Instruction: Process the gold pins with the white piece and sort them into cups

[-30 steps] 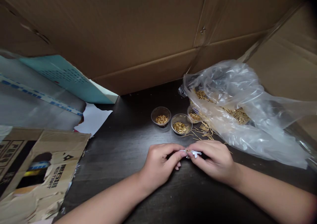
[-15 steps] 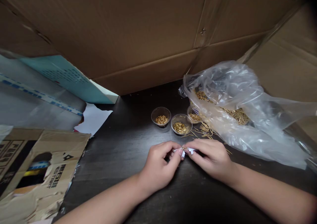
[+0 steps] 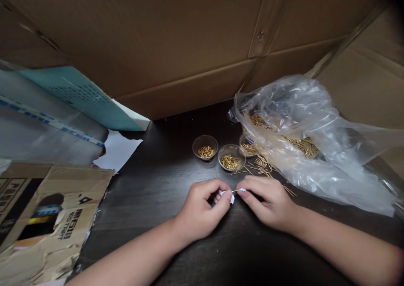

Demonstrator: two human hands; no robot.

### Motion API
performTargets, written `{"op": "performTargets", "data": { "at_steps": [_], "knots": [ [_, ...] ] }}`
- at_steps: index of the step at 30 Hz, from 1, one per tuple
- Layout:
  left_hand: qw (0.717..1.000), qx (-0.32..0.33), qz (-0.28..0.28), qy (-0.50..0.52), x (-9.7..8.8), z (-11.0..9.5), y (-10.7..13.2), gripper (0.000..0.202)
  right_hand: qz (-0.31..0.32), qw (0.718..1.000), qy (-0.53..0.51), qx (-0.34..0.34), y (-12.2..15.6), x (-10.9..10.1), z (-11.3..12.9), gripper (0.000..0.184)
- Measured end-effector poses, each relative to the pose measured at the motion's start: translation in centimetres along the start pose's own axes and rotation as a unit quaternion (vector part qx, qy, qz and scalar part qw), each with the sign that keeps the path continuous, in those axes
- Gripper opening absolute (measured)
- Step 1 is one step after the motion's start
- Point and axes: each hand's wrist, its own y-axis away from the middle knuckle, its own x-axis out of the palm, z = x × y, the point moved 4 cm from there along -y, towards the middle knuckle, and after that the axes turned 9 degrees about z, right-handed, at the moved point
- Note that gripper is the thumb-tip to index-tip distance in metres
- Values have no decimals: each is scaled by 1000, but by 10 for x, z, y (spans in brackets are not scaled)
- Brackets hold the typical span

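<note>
Dark table (image 3: pixel 151 244), printed cardboard (image 3: pixel 57 210), left hand (image 3: pixel 202 210), right hand (image 3: pixel 268 204), gold pin (image 3: pixel 235 191) between

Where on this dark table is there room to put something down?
Bare dark tabletop lies between the torn brown cardboard sheet and the left hand, and below the right hand. It's crowded around the small clear plastic cups of gold pins, the loose pins and the crinkled clear plastic bag.

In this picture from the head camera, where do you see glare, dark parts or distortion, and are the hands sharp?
In the head view, glare shines on the plastic bag; the cardboard flap looks bent by wide-lens distortion; the top right corner falls dark; the left hand, right hand and white scrap look sharp against the dark table.
</note>
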Motion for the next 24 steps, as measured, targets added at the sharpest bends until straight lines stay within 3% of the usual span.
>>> {"op": "performTargets", "data": {
  "at_steps": [24],
  "knots": [
    [1000, -24, 5, 11, 3, 2, 2, 20, -12, 999, 49, -18, -3, 0, 4, 15]
  ]
}}
